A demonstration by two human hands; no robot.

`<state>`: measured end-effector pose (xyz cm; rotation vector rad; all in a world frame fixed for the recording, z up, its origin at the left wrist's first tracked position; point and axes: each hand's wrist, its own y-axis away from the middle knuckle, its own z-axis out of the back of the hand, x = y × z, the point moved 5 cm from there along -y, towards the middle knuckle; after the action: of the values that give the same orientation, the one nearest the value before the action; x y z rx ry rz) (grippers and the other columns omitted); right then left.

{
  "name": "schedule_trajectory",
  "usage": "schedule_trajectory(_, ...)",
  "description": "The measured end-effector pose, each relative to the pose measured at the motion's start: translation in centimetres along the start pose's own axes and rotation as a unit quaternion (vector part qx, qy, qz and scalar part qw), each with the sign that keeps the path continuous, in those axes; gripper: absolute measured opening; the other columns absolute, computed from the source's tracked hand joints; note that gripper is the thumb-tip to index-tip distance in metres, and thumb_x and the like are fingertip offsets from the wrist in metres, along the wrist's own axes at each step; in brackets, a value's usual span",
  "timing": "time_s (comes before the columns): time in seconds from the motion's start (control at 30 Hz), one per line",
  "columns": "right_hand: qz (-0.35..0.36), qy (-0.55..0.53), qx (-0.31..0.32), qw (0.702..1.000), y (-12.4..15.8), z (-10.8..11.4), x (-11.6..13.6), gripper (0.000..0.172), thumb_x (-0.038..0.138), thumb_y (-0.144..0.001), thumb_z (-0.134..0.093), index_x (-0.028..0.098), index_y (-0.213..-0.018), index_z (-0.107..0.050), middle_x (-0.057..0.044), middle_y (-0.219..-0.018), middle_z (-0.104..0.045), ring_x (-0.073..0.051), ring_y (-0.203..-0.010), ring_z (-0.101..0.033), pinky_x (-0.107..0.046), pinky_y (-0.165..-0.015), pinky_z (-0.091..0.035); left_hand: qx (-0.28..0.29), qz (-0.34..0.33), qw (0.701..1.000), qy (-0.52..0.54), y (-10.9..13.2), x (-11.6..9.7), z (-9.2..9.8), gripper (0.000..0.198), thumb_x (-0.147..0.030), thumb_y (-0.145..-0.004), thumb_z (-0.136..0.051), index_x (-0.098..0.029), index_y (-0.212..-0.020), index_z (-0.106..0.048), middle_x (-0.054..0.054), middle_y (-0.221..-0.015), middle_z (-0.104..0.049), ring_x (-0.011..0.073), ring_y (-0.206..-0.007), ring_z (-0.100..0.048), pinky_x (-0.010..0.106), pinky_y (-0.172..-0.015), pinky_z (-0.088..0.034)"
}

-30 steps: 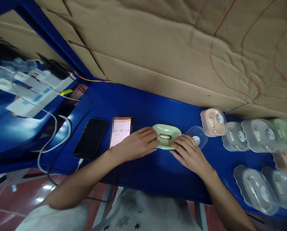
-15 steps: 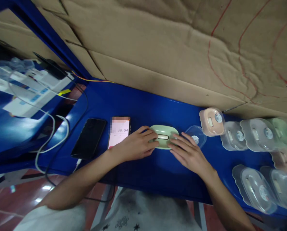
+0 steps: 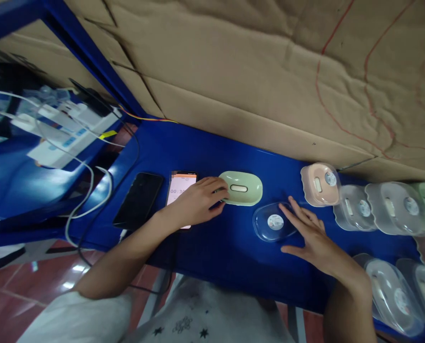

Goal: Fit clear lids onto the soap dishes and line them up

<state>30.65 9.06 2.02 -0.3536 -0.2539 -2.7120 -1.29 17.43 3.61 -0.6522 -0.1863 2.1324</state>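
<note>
- Standing behind the blue table [image 3: 212,147] is brown cardboard [image 3: 241,66].
- Right hand [image 3: 310,233] is spread, with the fingertips at the right edge of the clear lid [image 3: 259,226].
- Left hand [image 3: 207,197] has bent fingers at the left end of the green dish [image 3: 253,183]; whether they pinch it, I cannot tell.
- Green dish lies on the table, left of the clear lid.
- Round sticker [image 3: 275,222] is on the lid.
</note>
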Motion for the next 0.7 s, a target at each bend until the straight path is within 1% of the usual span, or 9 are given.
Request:
schedule_trajectory(0.13, 0.007, -0.025, -0.044, 0.999, -0.1, 0.6, -0.7, 0.075, 0.055, -0.098, -0.068, 0.041, -0.165, -0.039, -0.01, -0.167, -0.047, -0.042, -0.153, -0.044, -0.07, -0.114, -0.047, 0.008, -0.004, 1.0, 0.013, 0.1, -0.1, 0.0, 0.016, -0.014, -0.097, -0.065, -0.017, -0.111, -0.071, 0.012, -0.123, -0.071, 0.027, -0.122, -0.068, 0.047, -0.109, -0.057)
schedule_trajectory(0.23, 0.054, -0.121, 0.008, 0.991, -0.1, 2.1, -0.2, 0.077, 0.059, -0.092, -0.075, 0.038, -0.16, -0.047, -0.011, -0.163, -0.05, -0.035, -0.147, -0.054, -0.055, -0.114, -0.054, 0.01, -0.016, 0.999, 0.033, 0.1, -0.4, -0.2, 0.015, -0.014, -0.096, -0.065, -0.018, -0.11, -0.07, 0.011, -0.121, -0.072, 0.0258, -0.123, -0.068, 0.046, -0.11, -0.057)
schedule_trajectory(0.27, 0.061, -0.145, 0.007, 0.987, -0.2, 2.7, 0.1, 0.076, 0.059, -0.091, -0.077, 0.038, -0.158, -0.049, -0.01, -0.163, -0.05, -0.034, -0.145, -0.056, -0.052, -0.113, -0.055, 0.013, -0.027, 0.999, 0.042, 0.1, -0.7, -0.3, 0.014, -0.014, -0.097, -0.065, -0.018, -0.109, -0.07, 0.01, -0.12, -0.073, 0.0253, -0.122, -0.068, 0.046, -0.11, -0.057)
schedule_trajectory(0.3, 0.058, -0.157, -0.019, 0.986, -0.4, 3.3, 0.4, 0.074, 0.058, -0.091, -0.077, 0.037, -0.157, -0.05, -0.01, -0.164, -0.049, -0.034, -0.146, -0.055, -0.051, -0.115, -0.055, 0.016, -0.037, 0.998, 0.05, 0.2, -1.0, -0.5, 0.013, -0.014, -0.097, -0.065, -0.018, -0.109, -0.069, 0.01, -0.118, -0.073, 0.0249, -0.121, -0.068, 0.046, -0.111, -0.057)
schedule_trajectory(0.4, 0.013, -0.119, -0.18, 0.976, -1.5, 4.1, 1.6, 0.065, 0.049, -0.096, -0.075, 0.037, -0.155, -0.052, -0.011, -0.163, -0.048, -0.037, -0.149, -0.05, -0.059, -0.122, -0.046, 0.007, -0.048, 0.997, 0.057, 0.4, -2.0, -0.8, 0.019, -0.019, -0.099, -0.067, -0.017, -0.117, -0.066, 0.013, -0.125, -0.069, 0.0267, -0.12, -0.069, 0.046, -0.105, -0.06)
schedule_trajectory(0.43, 0.004, -0.098, -0.22, 0.971, -1.9, 3.7, 2.2, 0.065, 0.046, -0.097, -0.074, 0.036, -0.156, -0.052, -0.012, -0.163, -0.048, -0.038, -0.149, -0.05, -0.062, -0.123, -0.044, -0.004, -0.043, 0.997, 0.057, 0.5, -2.2, -0.7, 0.023, -0.022, -0.099, -0.069, -0.017, -0.121, -0.065, 0.016, -0.13, -0.067, 0.0281, -0.123, -0.067, 0.045, -0.104, -0.061)
schedule_trajectory(0.5, 0.009, -0.071, -0.251, 0.965, -2.7, 2.3, 3.7, 0.067, 0.043, -0.097, -0.074, 0.036, -0.159, -0.049, -0.013, -0.162, -0.047, -0.04, -0.148, -0.05, -0.065, -0.122, -0.043, -0.02, -0.038, 0.997, 0.058, 0.6, -2.4, -0.6, 0.033, -0.027, -0.099, -0.071, -0.019, -0.13, -0.062, 0.019, -0.141, -0.061, 0.0311, -0.132, -0.063, 0.046, -0.104, -0.061)
schedule_trajectory(0.6, 0.053, -0.067, -0.225, 0.971, -3.6, 0.0, 5.5, 0.072, 0.041, -0.098, -0.073, 0.037, -0.163, -0.043, -0.013, -0.165, -0.043, -0.041, -0.15, -0.048, -0.066, -0.118, -0.047, -0.015, -0.055, 0.997, 0.05, 0.5, -2.5, -0.4, 0.04, -0.03, -0.101, -0.07, -0.022, -0.139, -0.059, 0.019, -0.147, -0.058, 0.0328, -0.139, -0.058, 0.051, -0.11, -0.058)
schedule_trajectory(0.7, 0.1, -0.059, -0.189, 0.975, -3.9, -1.3, 6.4, 0.075, 0.036, -0.1, -0.07, 0.039, -0.167, -0.035, -0.013, -0.171, -0.036, -0.041, -0.157, -0.038, -0.067, -0.119, -0.047, -0.007, -0.068, 0.997, 0.047, 0.4, -2.3, -0.4, 0.039, -0.033, -0.104, -0.067, -0.021, -0.141, -0.059, 0.019, -0.143, -0.061, 0.0315, -0.137, -0.06, 0.05, -0.111, -0.057)
